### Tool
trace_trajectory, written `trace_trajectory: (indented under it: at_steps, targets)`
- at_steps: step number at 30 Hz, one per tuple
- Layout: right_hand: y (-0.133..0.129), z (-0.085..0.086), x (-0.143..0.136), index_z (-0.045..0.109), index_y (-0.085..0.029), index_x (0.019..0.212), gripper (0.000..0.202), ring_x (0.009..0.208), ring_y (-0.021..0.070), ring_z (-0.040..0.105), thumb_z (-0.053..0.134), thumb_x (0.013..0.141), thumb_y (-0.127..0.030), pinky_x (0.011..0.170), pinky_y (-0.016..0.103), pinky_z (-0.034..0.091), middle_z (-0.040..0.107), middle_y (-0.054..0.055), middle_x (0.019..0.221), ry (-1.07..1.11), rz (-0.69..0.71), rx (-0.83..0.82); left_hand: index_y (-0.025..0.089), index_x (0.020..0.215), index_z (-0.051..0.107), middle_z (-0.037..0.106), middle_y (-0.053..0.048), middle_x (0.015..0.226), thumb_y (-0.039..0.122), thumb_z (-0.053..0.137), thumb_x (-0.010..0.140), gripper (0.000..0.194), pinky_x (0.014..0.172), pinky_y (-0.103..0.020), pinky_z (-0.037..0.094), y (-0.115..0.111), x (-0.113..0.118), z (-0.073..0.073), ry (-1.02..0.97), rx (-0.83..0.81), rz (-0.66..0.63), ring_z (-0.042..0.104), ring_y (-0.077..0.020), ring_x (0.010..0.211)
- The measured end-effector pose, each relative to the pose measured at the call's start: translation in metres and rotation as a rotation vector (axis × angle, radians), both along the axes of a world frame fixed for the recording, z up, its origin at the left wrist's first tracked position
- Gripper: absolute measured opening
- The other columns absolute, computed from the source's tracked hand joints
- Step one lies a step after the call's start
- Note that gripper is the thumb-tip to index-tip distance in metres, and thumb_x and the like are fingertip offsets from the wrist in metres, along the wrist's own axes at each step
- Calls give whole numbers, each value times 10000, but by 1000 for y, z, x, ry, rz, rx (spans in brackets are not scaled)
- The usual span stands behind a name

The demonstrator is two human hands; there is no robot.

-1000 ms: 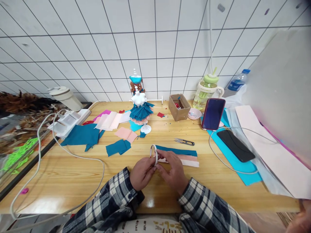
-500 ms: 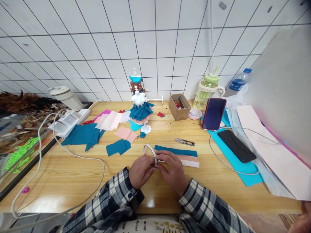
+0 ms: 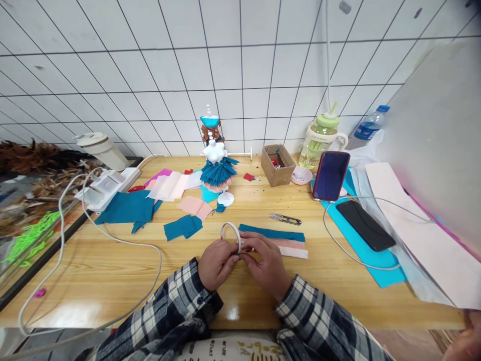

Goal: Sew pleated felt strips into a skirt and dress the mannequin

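Observation:
A roll of white tape (image 3: 233,228) stands on edge between my hands near the front middle of the table. My left hand (image 3: 218,264) is closed on the roll's lower left side. My right hand (image 3: 267,266) pinches at its right edge; whatever is between these fingertips is too small to make out. Behind my right hand lie a teal strip (image 3: 278,233), a pink strip (image 3: 291,243) and a white strip (image 3: 296,251), partly covered by the hand. Black-handled snips (image 3: 285,219) rest beyond the strips.
A small dress form (image 3: 220,173) in a teal ruffled skirt stands at the back. Fabric pieces (image 3: 128,208) lie to the left beside a white cable. Right of centre are a cardboard box (image 3: 278,173), an upright phone (image 3: 331,176) and a black phone (image 3: 365,225).
The tape roll and both hands have shifted very slightly to the left. Both hands stay closed in nearly the same pose.

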State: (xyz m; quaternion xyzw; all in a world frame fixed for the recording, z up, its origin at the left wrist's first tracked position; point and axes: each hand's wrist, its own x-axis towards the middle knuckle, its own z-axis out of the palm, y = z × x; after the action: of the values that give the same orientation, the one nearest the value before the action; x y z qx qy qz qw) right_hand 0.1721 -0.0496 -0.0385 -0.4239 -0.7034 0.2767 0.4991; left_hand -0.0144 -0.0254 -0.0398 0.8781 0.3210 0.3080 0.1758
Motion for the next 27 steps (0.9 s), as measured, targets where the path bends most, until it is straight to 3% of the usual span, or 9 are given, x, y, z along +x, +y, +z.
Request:
trace_trajectory:
  at_steps: [2,7,9,13,18,24,27]
  targets:
    - [0,0,0,599,-231,931,130,804,144,646,628,840,-144,777,317,534,657,57,1186,6,-15,-43,170,1133,569,652,-62,798,270,377,953,281,691,-328,455,-1,1,0,17,9,5,597,-189,730]
    - [0,-3,-1,549,-225,797,126,1032,202,626,578,835,-109,845,350,524,675,60,1113,12,-19,-31,157,1213,520,659,-107,948,209,440,910,318,785,-358,485,-4,5,0,16,4,30,606,-218,874]
    - [0,-5,-1,579,-228,914,130,991,195,643,583,840,-121,810,342,542,665,69,1141,15,-67,-18,166,1225,514,662,-110,983,176,439,910,324,797,-352,490,-4,6,0,31,6,46,610,-218,909]
    - [2,-5,0,570,-252,1240,366,1033,189,650,572,886,-162,847,340,559,653,69,1219,-54,-105,31,171,1164,539,666,-95,935,176,431,930,258,768,-340,496,-2,8,0,64,3,77,614,-208,867]
    - [4,-2,1,679,-263,1075,208,1039,179,659,581,905,-193,935,345,530,706,35,1131,-60,-157,64,164,1129,557,677,-88,908,209,424,952,226,733,-328,495,-1,9,-1,99,-5,119,613,-200,824]
    - [2,-2,1,650,-225,904,70,911,174,659,602,870,-188,748,303,548,683,61,1109,-17,-165,-22,166,1132,579,697,-96,938,251,438,944,250,758,-334,501,-1,8,3,88,-32,144,633,-203,846]
    - [1,-1,1,604,-222,891,72,906,183,632,542,901,-187,760,320,526,661,73,1080,-19,-156,-39,165,1090,613,699,-89,893,263,445,938,247,737,-326,499,-1,9,6,46,-49,127,635,-196,816]
